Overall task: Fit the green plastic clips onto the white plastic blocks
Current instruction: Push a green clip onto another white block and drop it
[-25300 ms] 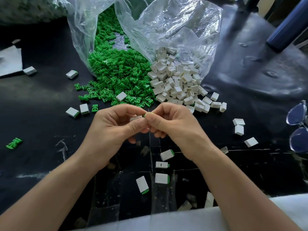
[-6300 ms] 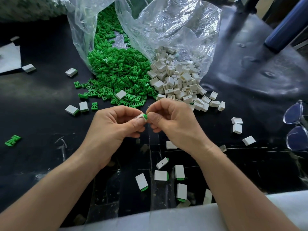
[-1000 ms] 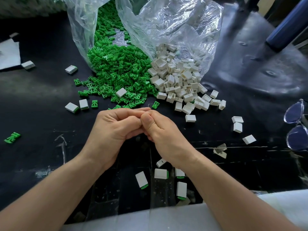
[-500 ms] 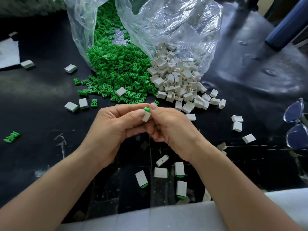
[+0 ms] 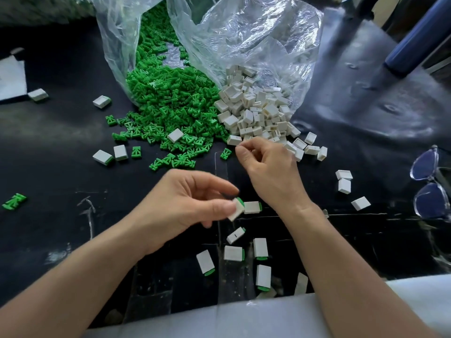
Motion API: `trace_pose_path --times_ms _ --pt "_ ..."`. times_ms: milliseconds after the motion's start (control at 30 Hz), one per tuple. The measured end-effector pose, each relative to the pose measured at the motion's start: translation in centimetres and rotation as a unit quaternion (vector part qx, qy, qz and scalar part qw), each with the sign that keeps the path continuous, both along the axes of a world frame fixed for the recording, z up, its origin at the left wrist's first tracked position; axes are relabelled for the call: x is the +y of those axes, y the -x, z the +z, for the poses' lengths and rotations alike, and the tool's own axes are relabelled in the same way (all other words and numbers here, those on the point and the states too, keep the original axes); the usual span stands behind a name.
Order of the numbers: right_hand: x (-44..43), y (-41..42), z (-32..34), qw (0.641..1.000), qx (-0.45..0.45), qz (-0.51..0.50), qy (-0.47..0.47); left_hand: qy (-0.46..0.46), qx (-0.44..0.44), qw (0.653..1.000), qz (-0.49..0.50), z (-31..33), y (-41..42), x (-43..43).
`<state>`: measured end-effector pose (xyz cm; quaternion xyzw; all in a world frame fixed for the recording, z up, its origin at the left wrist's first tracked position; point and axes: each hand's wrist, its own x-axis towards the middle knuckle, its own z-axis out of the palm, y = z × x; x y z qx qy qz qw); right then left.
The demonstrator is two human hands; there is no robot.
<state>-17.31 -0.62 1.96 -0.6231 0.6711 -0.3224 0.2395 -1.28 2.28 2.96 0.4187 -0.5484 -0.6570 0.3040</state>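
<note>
Left hand (image 5: 192,206): we find it pinching a fitted block (image 5: 236,209) between thumb and fingertips, green end uppermost, low over the black table (image 5: 48,147).
Right hand (image 5: 266,167): fingers curled, tips at the near edge of the white heap; we cannot tell whether they hold anything.
White blocks (image 5: 256,108): a heap spilling from the clear plastic bag (image 5: 244,32), with strays to the right.
Green clips (image 5: 170,111): a heap touching the white one on its left, with loose clips scattered in front.
Finished pieces (image 5: 233,253): we note several lying near the table's front edge, below the hands.
Spectacles (image 5: 429,189): at the table's far right.
</note>
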Motion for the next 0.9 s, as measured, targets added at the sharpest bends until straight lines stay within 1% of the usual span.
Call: trace_pose_path --times_ms 67,133,200,267,333,433,533,667,733,800,900 --pt "0.0 -0.2 -0.4 0.999 0.040 0.004 0.020 0.004 -0.029 0.999 -0.036 0.1 0.1 0.2" --pt "-0.1 -0.4 -0.8 0.995 0.085 0.015 0.042 0.008 -0.036 0.999 -0.020 0.1 0.1 0.1" --pt "-0.4 -0.6 -0.9 0.992 0.104 0.040 0.055 0.002 -0.018 1.000 0.009 0.2 0.0 0.0" --pt "-0.7 -0.6 -1.1 0.990 0.110 0.077 0.042 -0.001 -0.004 1.000 0.023 0.4 0.1 0.0" --pt "-0.9 -0.5 -1.4 0.984 0.142 0.106 0.012 0.004 -0.002 1.000 0.023 0.4 0.2 0.0" --pt "-1.1 -0.3 -1.8 0.980 0.171 0.099 0.011 0.004 -0.007 1.000 0.023 0.3 0.2 0.0" --pt "-1.1 -0.3 -1.9 0.984 0.162 0.068 0.032 0.011 -0.032 0.999 0.021 0.1 0.0 0.0" --pt "-0.9 -0.2 -1.6 0.987 0.144 0.055 0.041 0.012 -0.035 0.999 0.035 -0.1 -0.1 -0.2" --pt "-0.8 -0.4 -1.3 0.991 0.105 0.049 0.060 0.005 -0.032 0.998 0.061 -0.2 0.0 -0.3" --pt "-0.5 -0.6 -1.0 0.994 0.046 0.050 0.091 -0.011 -0.016 0.994 0.106 -0.4 0.2 -0.5" --pt "-0.1 -1.1 -0.6 0.986 -0.010 0.089 0.140 -0.057 0.027 0.984 0.168 -0.5 0.2 -1.0"
